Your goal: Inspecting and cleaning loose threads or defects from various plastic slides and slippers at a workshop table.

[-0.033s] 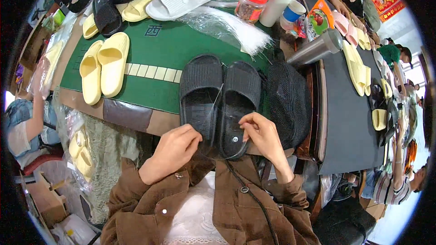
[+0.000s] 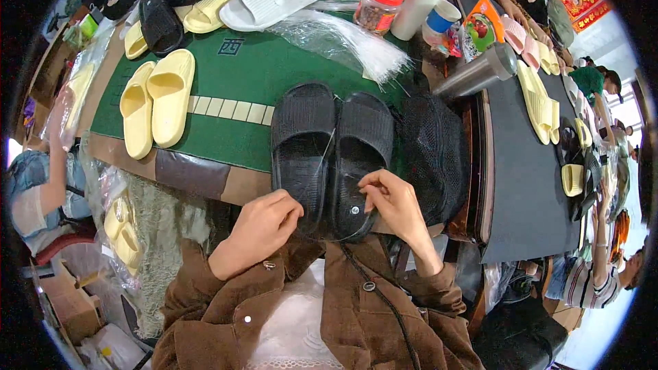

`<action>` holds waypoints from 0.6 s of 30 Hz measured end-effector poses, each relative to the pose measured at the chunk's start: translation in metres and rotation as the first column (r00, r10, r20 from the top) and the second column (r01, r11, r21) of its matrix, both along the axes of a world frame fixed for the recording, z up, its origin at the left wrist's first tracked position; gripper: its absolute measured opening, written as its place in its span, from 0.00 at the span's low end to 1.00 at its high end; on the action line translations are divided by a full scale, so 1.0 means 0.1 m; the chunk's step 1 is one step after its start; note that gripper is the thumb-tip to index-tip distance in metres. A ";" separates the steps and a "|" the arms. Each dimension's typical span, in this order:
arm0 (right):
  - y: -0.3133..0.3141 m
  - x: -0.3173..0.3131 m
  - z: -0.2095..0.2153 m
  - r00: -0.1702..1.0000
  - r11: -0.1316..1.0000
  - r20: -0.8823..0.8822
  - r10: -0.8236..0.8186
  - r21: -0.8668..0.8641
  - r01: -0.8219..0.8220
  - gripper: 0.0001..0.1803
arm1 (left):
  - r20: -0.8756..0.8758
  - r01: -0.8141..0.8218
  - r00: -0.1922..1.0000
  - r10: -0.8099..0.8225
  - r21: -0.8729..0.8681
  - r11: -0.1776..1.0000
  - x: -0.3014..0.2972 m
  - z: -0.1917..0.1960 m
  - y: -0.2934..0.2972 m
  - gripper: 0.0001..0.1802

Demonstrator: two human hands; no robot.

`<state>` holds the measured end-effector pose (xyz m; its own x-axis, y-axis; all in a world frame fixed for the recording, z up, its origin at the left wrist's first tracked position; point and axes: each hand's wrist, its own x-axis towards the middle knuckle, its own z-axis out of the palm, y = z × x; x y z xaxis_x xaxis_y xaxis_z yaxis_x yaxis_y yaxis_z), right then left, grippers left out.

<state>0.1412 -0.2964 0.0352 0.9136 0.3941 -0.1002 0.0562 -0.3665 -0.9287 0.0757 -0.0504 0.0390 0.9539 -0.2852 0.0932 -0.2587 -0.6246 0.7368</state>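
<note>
A pair of black slippers point(image 2: 301, 120) lies side by side in front of me, heels toward my body, over the near edge of the green mat. A thin clear plastic strand point(image 2: 331, 142) shows between them, and a faint line of it curves near the heels. My left hand point(image 2: 264, 228) is closed in a pinch beside the left slipper's heel. Over the right slipper, next to a small round white sticker point(image 2: 354, 210), my right hand point(image 2: 395, 204) pinches with its fingertips. Both pinches seem to be on the strand, though it is barely visible there.
Pale yellow slippers point(image 2: 171, 99) stand at left on the green mat point(image 2: 233, 75). Behind lie a white strand bundle point(image 2: 380, 55) and grey slippers point(image 2: 274, 0). A red-lidded jar point(image 2: 379, 7), paper cups and a steel tumbler point(image 2: 480, 72) stand at far right. A black mesh bag point(image 2: 432, 157) sits beside the slippers.
</note>
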 end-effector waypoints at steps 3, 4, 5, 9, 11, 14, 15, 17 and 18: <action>0.03 0.01 -0.07 1.000 1.000 0.019 0.009 0.004 -0.009 0.07 | -0.088 0.037 0.996 -0.034 0.023 0.999 -0.06 0.05 0.01 0.03; 0.04 0.01 -0.07 1.000 1.000 0.016 0.007 0.019 -0.007 0.08 | -0.141 0.061 0.988 -0.057 0.025 0.998 -0.07 0.07 0.02 0.03; 0.04 0.01 -0.07 1.000 1.000 0.014 0.008 0.019 -0.009 0.08 | -0.120 0.053 0.992 -0.048 0.034 0.998 -0.09 0.05 0.02 0.03; -0.02 0.02 -0.13 1.000 1.000 0.001 0.012 0.028 -0.012 0.11 | -0.132 0.041 0.991 -0.032 0.061 0.997 -0.12 0.07 0.06 0.03; -0.02 0.03 -0.15 1.000 0.999 -0.023 0.000 0.042 0.001 0.12 | -0.126 0.013 0.992 -0.010 0.021 1.000 -0.09 0.04 0.07 0.03; 0.06 0.06 -0.16 0.996 0.997 0.088 -0.014 0.075 0.007 0.19 | -0.039 -0.053 0.998 0.053 0.010 0.999 0.01 0.03 0.04 0.03; 0.10 0.08 -0.18 0.985 0.999 0.171 -0.006 0.054 -0.003 0.22 | -0.021 -0.061 0.998 0.061 -0.021 0.998 0.05 0.01 0.03 0.06; 0.16 0.11 -0.21 0.962 0.999 0.270 0.027 -0.025 -0.021 0.27 | 0.103 -0.071 0.992 0.071 -0.005 0.997 0.18 0.00 -0.02 0.09; 0.21 0.13 -0.23 0.962 0.999 0.271 0.026 -0.024 -0.020 0.27 | 0.222 -0.083 0.972 0.079 0.010 0.996 0.25 -0.02 -0.05 0.12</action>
<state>0.1545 -0.2758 0.0122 0.8982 0.4161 0.1416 0.3137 -0.3813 -0.8696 0.1011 -0.0549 0.0374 0.9301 -0.2115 0.3002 -0.3622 -0.6638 0.6544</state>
